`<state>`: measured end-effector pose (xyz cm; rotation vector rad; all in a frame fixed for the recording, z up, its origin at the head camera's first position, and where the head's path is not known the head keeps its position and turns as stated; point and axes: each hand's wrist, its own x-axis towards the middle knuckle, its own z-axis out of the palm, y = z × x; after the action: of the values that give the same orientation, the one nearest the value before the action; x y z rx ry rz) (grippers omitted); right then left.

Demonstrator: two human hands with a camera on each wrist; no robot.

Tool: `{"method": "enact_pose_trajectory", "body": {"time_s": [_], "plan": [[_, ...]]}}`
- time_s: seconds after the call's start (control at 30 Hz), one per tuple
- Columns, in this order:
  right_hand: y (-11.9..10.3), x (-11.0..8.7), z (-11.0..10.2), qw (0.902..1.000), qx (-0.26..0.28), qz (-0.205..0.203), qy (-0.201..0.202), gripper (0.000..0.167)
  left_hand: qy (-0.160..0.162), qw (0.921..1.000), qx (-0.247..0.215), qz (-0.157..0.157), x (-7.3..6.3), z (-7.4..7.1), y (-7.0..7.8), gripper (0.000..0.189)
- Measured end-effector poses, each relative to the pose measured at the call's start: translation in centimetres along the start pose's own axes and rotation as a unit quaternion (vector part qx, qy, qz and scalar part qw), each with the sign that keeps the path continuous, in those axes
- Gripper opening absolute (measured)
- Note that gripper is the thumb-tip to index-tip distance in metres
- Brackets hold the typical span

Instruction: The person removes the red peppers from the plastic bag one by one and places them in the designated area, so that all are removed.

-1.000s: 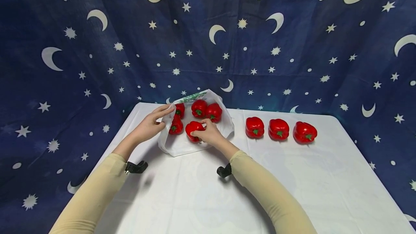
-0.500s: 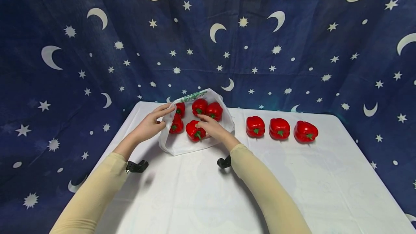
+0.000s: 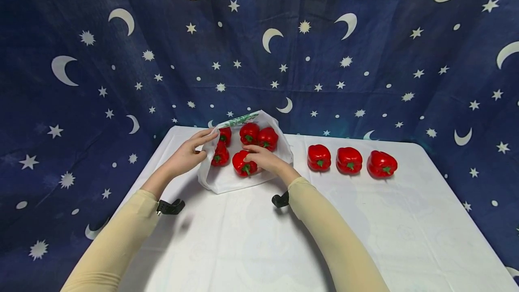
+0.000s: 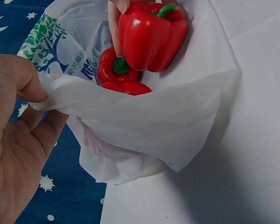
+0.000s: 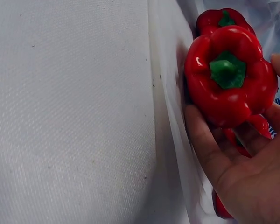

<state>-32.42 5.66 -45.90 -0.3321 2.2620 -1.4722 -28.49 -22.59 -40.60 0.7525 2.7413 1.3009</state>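
Note:
My left hand (image 3: 187, 154) pinches the left edge of the mouth of a white plastic bag (image 3: 227, 186), thumb and fingertips on the film in the left wrist view. The bag lies on its side, its mouth toward me and a green tree print (image 4: 49, 42) on its inner wall. Inside, my right hand (image 3: 265, 160) holds a red bell pepper (image 3: 242, 165) near the mouth, fingers round its side and its green stem (image 5: 227, 70) toward me. Behind it in the bag are several more red bell peppers (image 3: 249, 134), partly hidden by the bag and hands.
Three red bell peppers (image 3: 348, 160) stand in a row on the white-covered table (image 3: 365, 220), right of the bag. A dark blue curtain (image 3: 308, 48) with moons and stars hangs close behind the table and along its left side.
My right hand has shifted on the bell pepper, its fingers now further over the far side. The pepper has turned so its stem shows. My left hand has stayed at the bag's edge.

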Motion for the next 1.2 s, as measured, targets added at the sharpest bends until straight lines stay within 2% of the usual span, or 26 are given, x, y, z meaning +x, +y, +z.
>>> {"method": "enact_pose_trajectory", "body": {"time_s": [0.23,0.47,0.57,0.7,0.83,1.07,1.2], "plan": [[0.2,-0.2,-0.2,0.9998,0.019,0.007,-0.008,0.071,-0.002,1.0000,-0.005,0.002,0.0,0.0,-0.1,0.067],[0.2,-0.3,-0.2,0.9998,0.013,-0.012,-0.011,0.071,0.001,1.0000,-0.002,-0.005,-0.1,0.0,0.1,0.066],[0.3,-0.3,-0.3,0.9998,0.010,-0.018,-0.008,0.071,0.000,1.0000,0.000,-0.007,-0.3,0.0,1.0,0.065],[0.3,-0.8,-0.6,0.9996,0.005,-0.026,-0.005,0.070,-0.005,1.0000,-0.002,-0.009,-0.8,-0.2,3.0,0.063],[0.2,-1.6,-1.0,0.9994,0.002,-0.035,-0.003,0.069,-0.009,0.9999,0.000,-0.005,-1.0,-0.3,3.9,0.063],[-0.1,-3.4,-1.9,0.9979,0.032,-0.056,-0.013,0.061,-0.006,0.9998,-0.013,-0.012,-1.0,-0.1,3.6,0.064],[-0.4,-4.4,-2.7,0.9971,0.041,-0.057,-0.027,0.064,-0.003,0.9997,-0.020,-0.015,-1.0,0.0,3.4,0.063]]}}
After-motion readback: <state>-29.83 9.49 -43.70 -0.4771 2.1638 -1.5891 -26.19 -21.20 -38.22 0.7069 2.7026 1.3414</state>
